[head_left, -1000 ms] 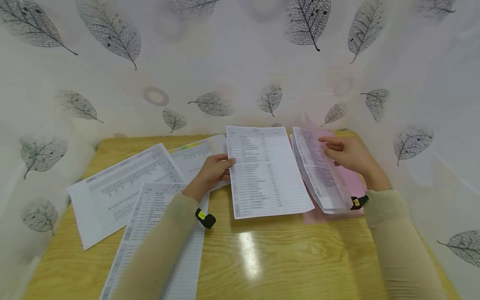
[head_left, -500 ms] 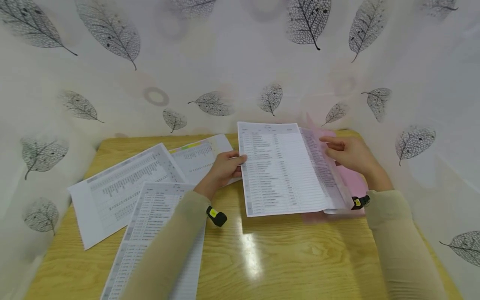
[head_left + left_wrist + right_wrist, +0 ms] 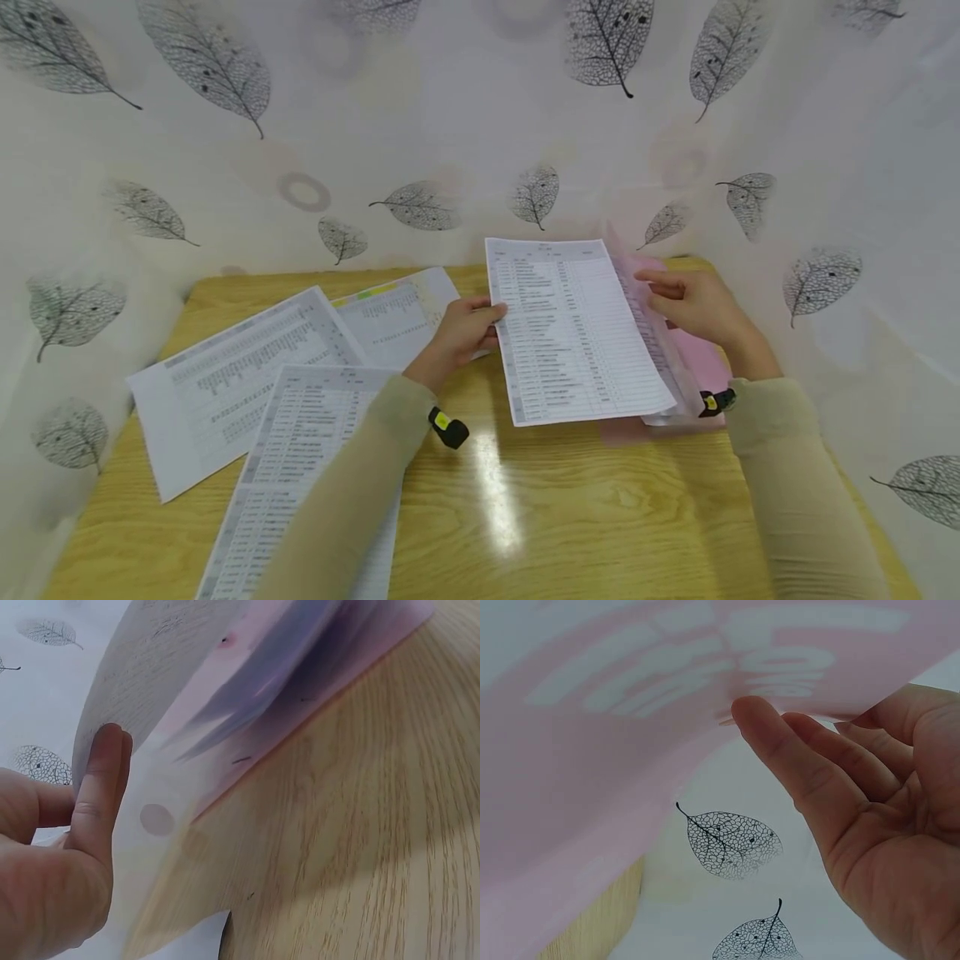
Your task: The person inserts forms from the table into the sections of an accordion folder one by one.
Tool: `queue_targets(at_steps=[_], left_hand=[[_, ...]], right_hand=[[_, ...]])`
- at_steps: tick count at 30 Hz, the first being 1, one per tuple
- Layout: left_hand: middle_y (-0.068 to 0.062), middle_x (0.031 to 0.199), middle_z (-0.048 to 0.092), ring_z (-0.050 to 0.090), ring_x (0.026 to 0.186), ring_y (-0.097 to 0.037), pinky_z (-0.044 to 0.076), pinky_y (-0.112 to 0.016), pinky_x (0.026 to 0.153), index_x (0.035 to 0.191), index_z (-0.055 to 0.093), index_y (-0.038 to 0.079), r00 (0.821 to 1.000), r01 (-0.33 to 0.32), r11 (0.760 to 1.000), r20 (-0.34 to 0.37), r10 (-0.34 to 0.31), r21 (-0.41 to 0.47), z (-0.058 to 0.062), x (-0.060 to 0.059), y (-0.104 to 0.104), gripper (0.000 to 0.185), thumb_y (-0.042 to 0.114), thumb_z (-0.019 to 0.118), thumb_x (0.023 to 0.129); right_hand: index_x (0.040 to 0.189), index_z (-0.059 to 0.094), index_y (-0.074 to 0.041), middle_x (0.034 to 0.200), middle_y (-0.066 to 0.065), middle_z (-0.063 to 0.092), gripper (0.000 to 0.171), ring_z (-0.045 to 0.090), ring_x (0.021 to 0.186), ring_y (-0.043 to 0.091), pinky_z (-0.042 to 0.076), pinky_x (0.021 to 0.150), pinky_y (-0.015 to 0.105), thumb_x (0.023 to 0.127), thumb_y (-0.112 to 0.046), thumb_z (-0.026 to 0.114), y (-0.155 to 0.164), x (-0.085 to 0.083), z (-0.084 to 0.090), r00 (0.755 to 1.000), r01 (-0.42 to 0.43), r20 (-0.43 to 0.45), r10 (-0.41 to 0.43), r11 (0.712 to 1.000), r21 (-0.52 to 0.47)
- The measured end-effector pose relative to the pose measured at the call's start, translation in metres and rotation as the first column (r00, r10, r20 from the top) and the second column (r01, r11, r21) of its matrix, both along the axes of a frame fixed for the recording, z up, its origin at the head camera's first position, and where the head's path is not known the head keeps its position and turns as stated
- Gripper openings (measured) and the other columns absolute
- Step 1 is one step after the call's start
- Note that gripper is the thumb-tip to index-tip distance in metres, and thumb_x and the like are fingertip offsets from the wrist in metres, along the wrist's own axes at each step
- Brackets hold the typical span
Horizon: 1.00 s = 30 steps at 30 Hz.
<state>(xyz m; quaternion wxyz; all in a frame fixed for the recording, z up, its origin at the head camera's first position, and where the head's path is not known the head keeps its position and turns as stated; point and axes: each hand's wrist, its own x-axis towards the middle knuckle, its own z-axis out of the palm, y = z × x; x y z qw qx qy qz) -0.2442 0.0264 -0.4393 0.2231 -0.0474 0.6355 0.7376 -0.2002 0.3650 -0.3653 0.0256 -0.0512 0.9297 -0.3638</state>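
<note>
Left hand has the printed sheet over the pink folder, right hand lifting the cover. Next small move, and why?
Probably slide the printed sheet further right under the pink folder cover. The left hand pinches its left edge, it already overlaps the papers in the folder, and the right hand holds the translucent cover raised, leaving a gap.

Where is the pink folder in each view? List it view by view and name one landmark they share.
Head: the pink folder lies at the table's right rear, mostly under the printed sheets.
Left wrist: top middle, its covers spread open on the wood.
Right wrist: a pink cover fills the top and left.
Shared landmark: the wooden table, also and.
</note>
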Motion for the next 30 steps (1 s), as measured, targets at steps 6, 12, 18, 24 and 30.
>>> queue_targets(at_steps=[6,12,18,24,30], left_hand=[[-0.024,0.114,0.076,0.072,0.069,-0.012,0.062,-0.027,0.068,0.140,0.064,-0.001,1.000,-0.012,0.999,-0.012,0.012,-0.042,0.000,0.000,0.009,0.037,0.014,0.064,0.106],[-0.023,0.113,0.076,0.072,0.068,-0.012,0.065,-0.031,0.070,0.141,0.063,0.000,0.999,-0.004,0.998,-0.033,0.002,-0.065,0.001,0.001,0.019,0.040,0.016,0.065,0.105],[-0.021,0.111,0.078,0.075,0.072,-0.015,0.061,-0.055,0.096,0.142,0.063,0.000,0.998,0.034,0.997,-0.052,-0.037,-0.066,0.005,0.002,0.031,0.041,0.019,0.065,0.105],[-0.020,0.115,0.078,0.077,0.083,-0.021,0.065,-0.042,0.082,0.141,0.064,0.003,0.996,0.049,0.998,-0.072,-0.052,-0.042,0.005,0.002,0.041,0.039,0.020,0.065,0.106],[-0.018,0.120,0.077,0.078,0.087,-0.022,0.064,-0.040,0.079,0.140,0.064,0.002,0.997,-0.007,1.000,-0.081,0.009,0.022,0.007,0.000,0.045,0.037,0.018,0.063,0.107]], right_hand=[[0.144,0.063,0.000,0.151,0.030,0.055,0.043,0.061,0.130,0.046,0.061,0.066,0.020,0.101,-0.008,0.063,-0.001,0.000,0.001,1.000,0.015,0.010,-0.015,1.000,-0.003],[0.143,0.063,0.000,0.145,0.031,0.059,0.043,0.071,0.111,0.011,0.062,0.066,0.021,0.101,-0.008,0.064,0.001,0.000,0.000,1.000,0.002,0.000,-0.002,1.000,0.005],[0.143,0.063,0.001,0.145,0.032,0.059,0.044,0.062,0.095,-0.013,0.062,0.066,0.022,0.100,-0.006,0.063,0.001,0.001,0.001,1.000,-0.003,0.007,0.003,1.000,-0.020],[0.144,0.062,0.002,0.139,0.032,0.063,0.044,0.064,0.090,-0.009,0.062,0.066,0.023,0.101,-0.007,0.063,0.000,0.001,0.002,1.000,-0.006,0.022,0.006,1.000,-0.022],[0.145,0.061,0.002,0.142,0.031,0.062,0.045,0.063,0.092,-0.010,0.062,0.066,0.023,0.101,-0.007,0.063,-0.001,0.001,0.002,1.000,0.000,0.028,0.001,0.999,-0.032]])
